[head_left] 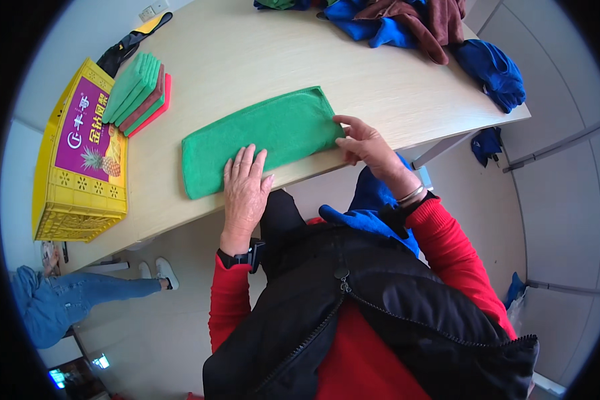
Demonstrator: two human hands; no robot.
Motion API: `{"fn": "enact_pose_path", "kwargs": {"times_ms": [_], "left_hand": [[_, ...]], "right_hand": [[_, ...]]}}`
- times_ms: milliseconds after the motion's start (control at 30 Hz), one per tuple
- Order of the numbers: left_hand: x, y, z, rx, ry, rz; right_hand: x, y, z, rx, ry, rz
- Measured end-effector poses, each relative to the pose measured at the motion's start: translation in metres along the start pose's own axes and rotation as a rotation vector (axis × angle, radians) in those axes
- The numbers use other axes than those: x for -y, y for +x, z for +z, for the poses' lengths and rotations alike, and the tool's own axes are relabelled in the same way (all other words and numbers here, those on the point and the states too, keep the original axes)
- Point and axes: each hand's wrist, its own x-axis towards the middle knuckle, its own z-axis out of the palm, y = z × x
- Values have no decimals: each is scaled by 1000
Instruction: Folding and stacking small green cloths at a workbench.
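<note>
A green cloth, folded into a long rectangle, lies slanted near the front edge of the table. My left hand rests flat on its lower left part, fingers stretched out. At the cloth's right end is my right hand, its thumb and forefinger apart and touching the short edge; the other fingers curl below and are partly hidden. A blue cloth hangs over my lap under the right forearm.
On the left stands a yellow plastic crate, with a stack of folded green, brown and red cloths beside it. Loose blue and brown cloths lie in a heap at the far right, and a crumpled blue cloth sits at the right corner. Another person's leg shows at lower left.
</note>
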Motion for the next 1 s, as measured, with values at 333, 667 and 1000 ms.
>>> {"fn": "enact_pose_path", "kwargs": {"times_ms": [333,667,1000], "left_hand": [[28,-8,-2,92,128,-102],[90,-39,-33,-80,15,-355],[45,-2,-18,-180,130,-186]], "right_hand": [[1,11,5,21,-54,97],[-38,38,-3,-56,-299,-150],[-43,21,-26,120,-19,-91]]}}
